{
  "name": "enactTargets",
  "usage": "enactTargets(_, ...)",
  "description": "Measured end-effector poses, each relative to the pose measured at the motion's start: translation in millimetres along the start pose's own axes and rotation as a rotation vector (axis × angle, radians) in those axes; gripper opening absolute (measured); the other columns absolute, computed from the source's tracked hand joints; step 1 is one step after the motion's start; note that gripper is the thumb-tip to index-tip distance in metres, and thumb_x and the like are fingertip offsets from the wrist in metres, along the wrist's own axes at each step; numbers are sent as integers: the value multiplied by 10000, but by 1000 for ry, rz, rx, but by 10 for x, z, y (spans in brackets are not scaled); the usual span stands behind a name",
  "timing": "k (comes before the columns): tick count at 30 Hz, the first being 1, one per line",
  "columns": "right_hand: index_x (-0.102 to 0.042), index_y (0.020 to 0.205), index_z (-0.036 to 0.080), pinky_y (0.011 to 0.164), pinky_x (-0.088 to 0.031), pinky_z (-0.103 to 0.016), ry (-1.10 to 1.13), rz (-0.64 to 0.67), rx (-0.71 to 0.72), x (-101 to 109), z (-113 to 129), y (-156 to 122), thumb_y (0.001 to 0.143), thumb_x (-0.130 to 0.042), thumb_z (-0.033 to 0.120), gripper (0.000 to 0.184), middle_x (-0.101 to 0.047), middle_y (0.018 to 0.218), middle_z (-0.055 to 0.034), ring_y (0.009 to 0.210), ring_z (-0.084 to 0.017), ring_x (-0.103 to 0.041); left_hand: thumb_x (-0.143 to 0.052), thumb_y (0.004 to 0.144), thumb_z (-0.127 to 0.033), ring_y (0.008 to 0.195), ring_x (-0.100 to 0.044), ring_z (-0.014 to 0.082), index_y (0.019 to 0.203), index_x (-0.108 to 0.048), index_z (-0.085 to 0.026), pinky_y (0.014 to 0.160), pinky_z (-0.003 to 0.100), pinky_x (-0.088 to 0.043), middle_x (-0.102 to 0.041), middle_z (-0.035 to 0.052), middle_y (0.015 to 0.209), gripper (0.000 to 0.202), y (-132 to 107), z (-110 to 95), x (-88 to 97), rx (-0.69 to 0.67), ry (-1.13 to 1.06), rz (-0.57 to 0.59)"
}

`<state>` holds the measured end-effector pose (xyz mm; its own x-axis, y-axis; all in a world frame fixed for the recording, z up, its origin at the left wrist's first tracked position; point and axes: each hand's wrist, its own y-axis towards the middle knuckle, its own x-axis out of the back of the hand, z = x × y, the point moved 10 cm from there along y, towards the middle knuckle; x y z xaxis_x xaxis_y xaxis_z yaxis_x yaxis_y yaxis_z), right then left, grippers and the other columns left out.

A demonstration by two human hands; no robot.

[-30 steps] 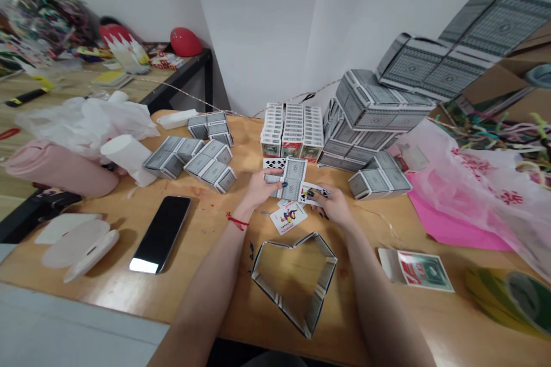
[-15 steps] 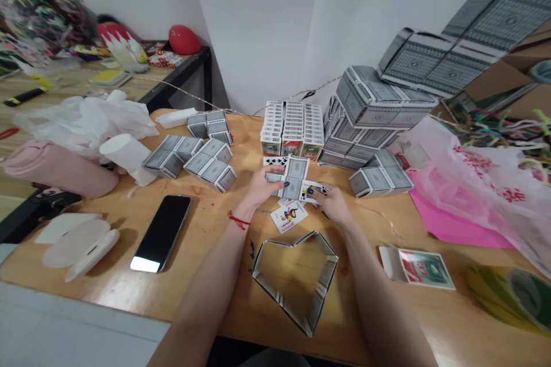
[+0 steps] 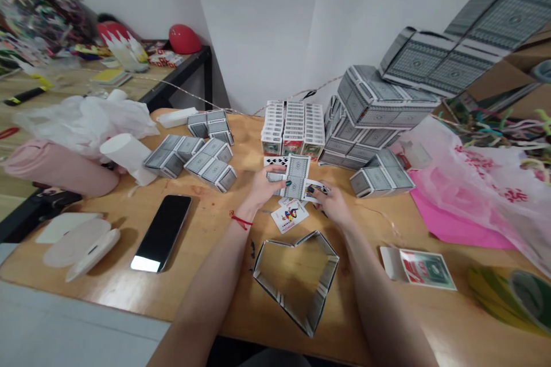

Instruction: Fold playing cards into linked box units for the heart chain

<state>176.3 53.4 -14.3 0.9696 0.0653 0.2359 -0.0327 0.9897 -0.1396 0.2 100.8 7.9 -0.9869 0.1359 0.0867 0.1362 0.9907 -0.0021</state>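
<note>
My left hand (image 3: 262,188) is closed on a grey-backed playing card (image 3: 298,171), its thumb with a dark green nail across the lower left of the card. Partly under those fingers is another grey-backed card. My right hand (image 3: 332,204) pinches a face card (image 3: 310,190) whose left end meets the grey-backed card. Just below lies a joker card (image 3: 290,217), overlapping other cards. Behind my left fingers a spade card (image 3: 272,161) lies face up. Between my forearms stands a heart-shaped frame (image 3: 322,293) of folded cards.
Card boxes (image 3: 293,129) stand in rows behind my hands. A tall structure of grey card blocks (image 3: 383,104) rises at right; smaller card blocks (image 3: 210,165) sit left. A phone (image 3: 161,232), an opened card box (image 3: 426,268) and yellow tape (image 3: 495,295) lie nearer.
Both hands and the cards stay almost in place. The grey-backed card shifts very slightly to the right, and the view moves a little.
</note>
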Motion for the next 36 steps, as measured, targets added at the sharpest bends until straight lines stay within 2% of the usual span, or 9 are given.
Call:
enactTargets(5,-463,730,188,399,-298,-215,-37,4,9,-21,28,-5,743,-491,439,253,-469,457,51,396,-87,-402,-709,547,-170,833,-555,152,931,-616,-150,730,272,-454,-620,51,928,396,-9,-25,-37,-30,22,12)
enactTargets(10,-438,729,197,355,-264,-205,27,-9,6,-35,51,-21,740,-503,469,281,-467,428,58,351,-77,-375,-708,561,-183,831,-554,144,956,-607,-154,707,257,-454,-615,55,960,409,-7,-17,-49,-38,-20,31)
enactTargets(14,-423,729,204,316,-267,-210,76,-20,3,-19,70,-36,731,-512,508,316,-502,450,50,310,-78,-371,-715,553,-195,782,-560,138,951,-607,-151,687,262,-461,-622,47,910,415,19,40,2,9,-29,22)
enactTargets(19,-392,653,209,307,-258,-209,76,1,5,-32,68,-34,753,-474,515,333,-471,439,53,305,-75,-370,-726,535,-209,789,-562,139,932,-612,-154,705,269,-460,-623,41,907,417,39,75,102,19,-42,-23)
enactTargets(25,-396,676,214,335,-259,-208,32,-17,13,-30,9,3,771,-451,501,307,-428,437,62,339,-79,-348,-720,526,-192,755,-549,126,923,-608,-161,646,241,-447,-611,27,881,414,14,62,88,40,-35,-44)
enactTargets(36,-380,661,209,400,-261,-219,23,-8,71,-69,64,9,767,-442,524,338,-382,483,56,409,-84,-331,-712,526,-160,709,-531,106,901,-600,-160,626,228,-439,-601,16,849,391,-16,-15,11,36,-37,-15)
